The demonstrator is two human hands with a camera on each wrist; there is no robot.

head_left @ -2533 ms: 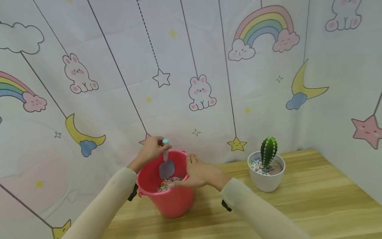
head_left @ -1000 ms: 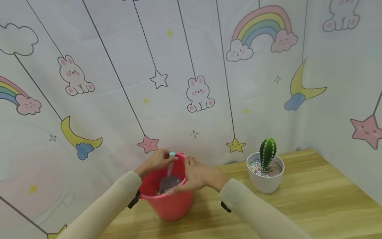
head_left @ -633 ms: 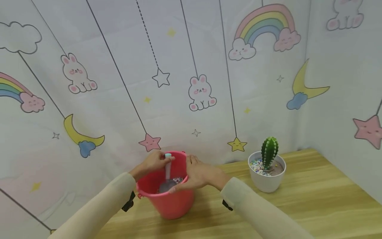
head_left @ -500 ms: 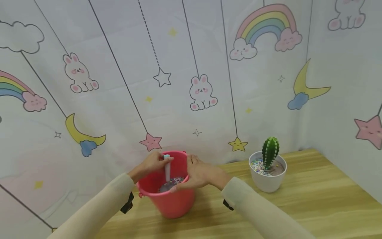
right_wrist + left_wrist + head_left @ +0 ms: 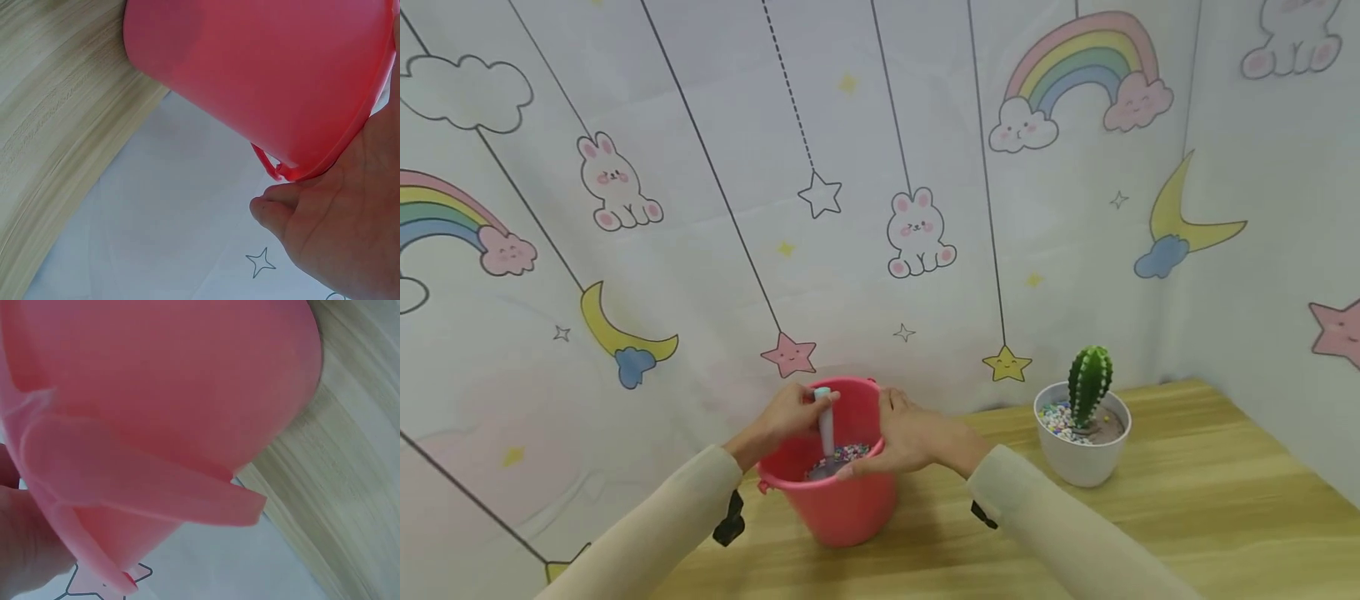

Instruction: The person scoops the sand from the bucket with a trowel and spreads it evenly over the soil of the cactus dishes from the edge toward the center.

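Left grip pinches scoop, lowered since earlier among beads

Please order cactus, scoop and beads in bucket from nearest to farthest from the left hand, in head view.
1. Scoop: held in left hand.
2. Beads: below it, inside the bucket.
3. Cactus: far right, in white pot.

The bucket is a plain pinkish red, and the beads inside are a multicoloured speckle. The scoop has a pale lilac-grey handle tipped in mint. The worktop shows streaky yellow-brown wood grain. A white pot holds a green cactus with white-dotted ribs. Cream sleeves stand against a whitish backdrop printed with rainbows, rabbits, moons and stars.
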